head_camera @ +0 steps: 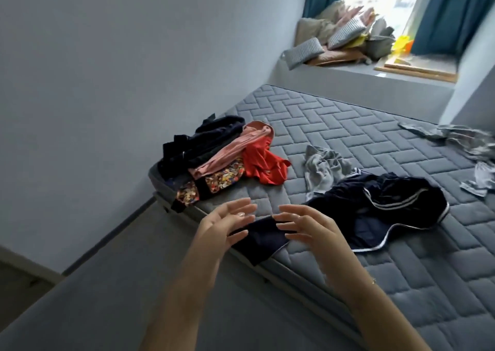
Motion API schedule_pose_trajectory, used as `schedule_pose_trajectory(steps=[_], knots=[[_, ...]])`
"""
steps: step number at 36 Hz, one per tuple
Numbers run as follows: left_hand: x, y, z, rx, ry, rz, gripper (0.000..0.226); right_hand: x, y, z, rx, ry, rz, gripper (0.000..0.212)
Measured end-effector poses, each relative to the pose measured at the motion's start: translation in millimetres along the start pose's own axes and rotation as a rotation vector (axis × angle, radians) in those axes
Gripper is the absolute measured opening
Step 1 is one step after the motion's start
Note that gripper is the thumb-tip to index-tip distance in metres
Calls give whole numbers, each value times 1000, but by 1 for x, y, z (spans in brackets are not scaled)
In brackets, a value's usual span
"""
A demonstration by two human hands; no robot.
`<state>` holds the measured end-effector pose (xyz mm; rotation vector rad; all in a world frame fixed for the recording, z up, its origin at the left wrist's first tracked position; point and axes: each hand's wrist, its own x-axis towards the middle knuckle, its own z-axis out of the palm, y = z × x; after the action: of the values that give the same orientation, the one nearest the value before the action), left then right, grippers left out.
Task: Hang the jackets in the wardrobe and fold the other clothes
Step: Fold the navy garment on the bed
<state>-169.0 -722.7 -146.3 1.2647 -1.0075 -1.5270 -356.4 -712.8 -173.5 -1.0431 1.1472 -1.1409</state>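
Your mattress (348, 141), grey and quilted in a brick pattern, fills the view from 3 o'clock down to 6 o'clock, its corner pointing toward 9 o'clock. The pale wall (107, 69) takes up everything from 9 to 12 o'clock. At 1 o'clock sits the window ledge (361, 74), with a heap of cushions (345, 37) stacked on it between teal curtains (452, 13).

On the mattress, just right of centre toward 3 o'clock, lies your navy jacket (380, 211) with white stripes along its edges, spread out and rumpled. One sleeve (263, 240) of it reaches toward 6 o'clock, over the mattress edge. At 10 o'clock from centre is a pile of clothes (214, 160): a dark garment at the back, a pink one across it, a floral piece in front, and a red top (263, 163) spilling to the right. A crumpled grey shirt (321, 168) lies between the red top and the jacket, touching the jacket's upper edge. More grey patterned clothes (466, 141) lie at 3 o'clock by the frame's edge.

Your left hand (227, 227) and right hand (308, 227) hang just above the sleeve, palms facing each other, fingers spread and gently bent, gripping nothing. Whether any fingertip touches the cloth, you cannot tell from this view.
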Motion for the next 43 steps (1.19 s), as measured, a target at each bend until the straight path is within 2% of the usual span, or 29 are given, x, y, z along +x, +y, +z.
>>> schedule_pose_trajectory(steps=[7, 15, 20, 24, 29, 33, 37, 40, 43], knots=[[120, -25, 50, 3, -186, -165, 27, 56, 28, -62, 42, 272, 116, 28], [236, -54, 127, 104, -415, -272, 27, 103, 37, -131, 136, 634, 185, 30], [276, -80, 199, 208, -573, -323, 28, 107, 43, -190, 227, 793, 212, 27], [307, -113, 258, 257, -605, -346, 26, 116, 59, -247, 257, 849, 242, 22], [355, -175, 319, 277, -457, -331, 22, 145, 98, -328, 244, 805, 320, 22], [397, -233, 348, 265, -220, -330, 15, 176, 143, -385, 259, 760, 413, 22], [446, -292, 350, 288, 13, -339, 19, 215, 193, -424, 233, 693, 495, 22], [483, -339, 340, 406, 113, -358, 38, 246, 234, -443, 224, 657, 537, 22], [519, -382, 331, 746, 160, -353, 56, 273, 273, -454, 203, 625, 570, 22]])
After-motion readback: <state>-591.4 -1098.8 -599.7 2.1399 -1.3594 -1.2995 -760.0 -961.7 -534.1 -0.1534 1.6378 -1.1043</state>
